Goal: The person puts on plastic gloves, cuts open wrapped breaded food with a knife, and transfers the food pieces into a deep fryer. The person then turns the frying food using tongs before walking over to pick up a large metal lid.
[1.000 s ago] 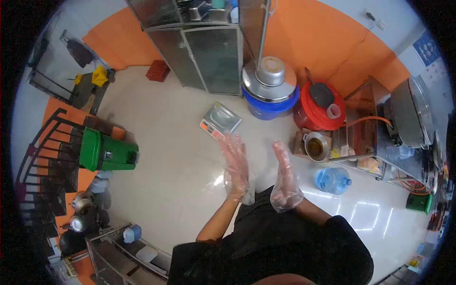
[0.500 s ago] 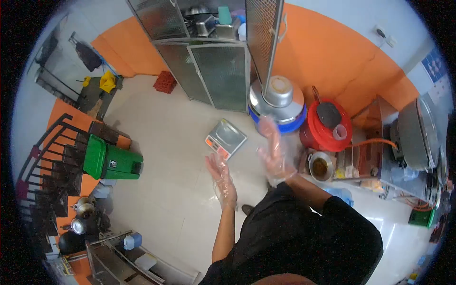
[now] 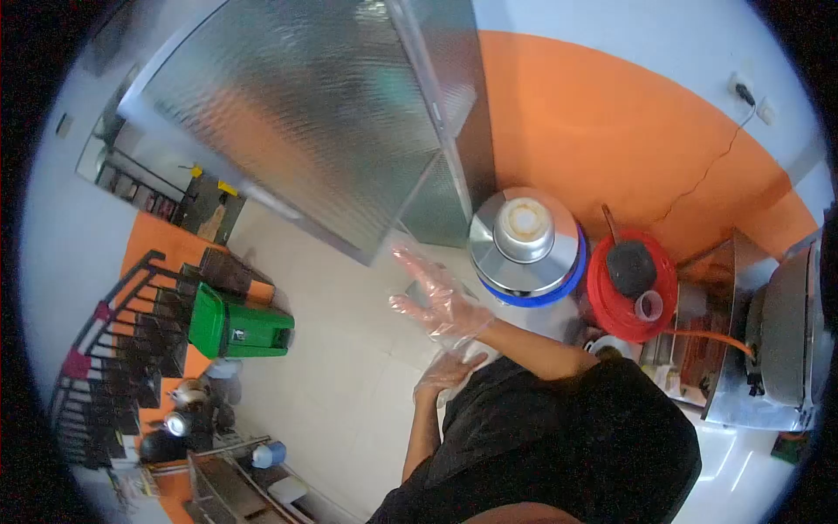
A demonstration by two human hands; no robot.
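Note:
My right hand [image 3: 443, 307], in a clear plastic glove, reaches out with fingers apart just below the lower corner of the glass cabinet door [image 3: 297, 122]. Lower down, close to my body, my left hand [image 3: 447, 375] is also gloved. Its fingers stretch to the right, right by the cuff of the other glove, and nothing shows in them. Behind my right fingers, the scale [image 3: 417, 290] on the floor is mostly hidden.
Right of the cabinet stand a metal pot [image 3: 524, 229] on a wide lid, and a red tub [image 3: 624, 319] bearing a black pan [image 3: 630, 267] and clear cup [image 3: 649, 306]. A green bin [image 3: 249, 332] and stair railing [image 3: 87, 341] are at left.
The cabinet door has swung left across the cabinet front. My right hand has moved left, over the scale, while my left hand has drawn back toward my body and turned rightward.

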